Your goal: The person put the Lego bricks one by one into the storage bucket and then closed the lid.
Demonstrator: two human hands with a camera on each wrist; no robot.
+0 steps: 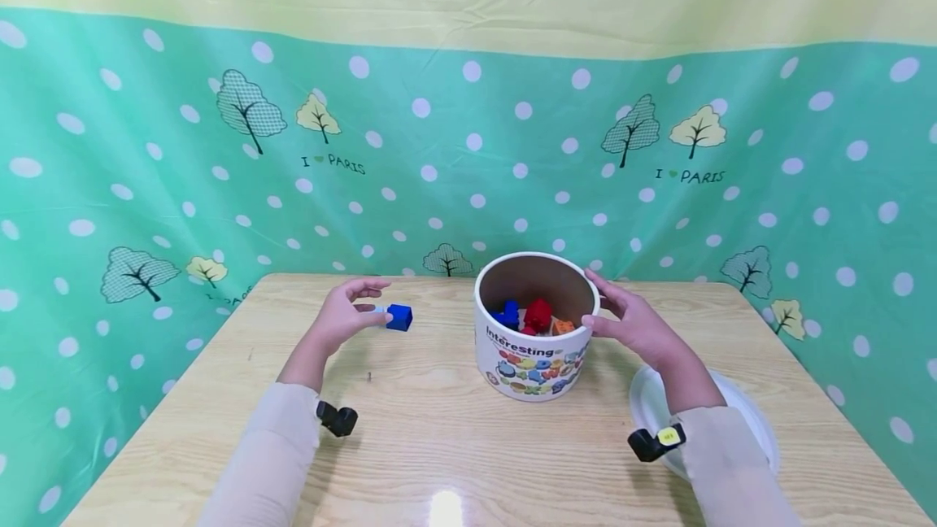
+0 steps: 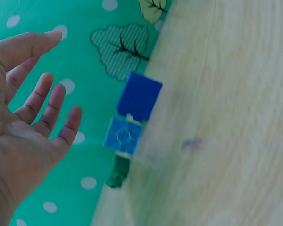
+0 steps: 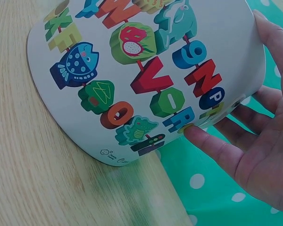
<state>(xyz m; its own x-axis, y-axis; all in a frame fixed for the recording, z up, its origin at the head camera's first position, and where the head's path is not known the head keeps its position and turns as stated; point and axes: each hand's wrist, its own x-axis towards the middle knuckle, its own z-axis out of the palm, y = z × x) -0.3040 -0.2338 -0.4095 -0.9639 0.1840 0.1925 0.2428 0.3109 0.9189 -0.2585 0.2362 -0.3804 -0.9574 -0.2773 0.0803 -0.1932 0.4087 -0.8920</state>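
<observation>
Table (image 1: 410, 429): right fingers (image 1: 613, 292) hold tub (image 1: 530, 368) (left fingers (image 2: 52, 108) parted).

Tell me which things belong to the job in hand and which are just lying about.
Likely part of the job:
tub, held by the right hand
blocks inside it
blue block near the left hand
light blue block, green block

Likely just lying about:
round white lid
patterned cloth behind the table
</observation>
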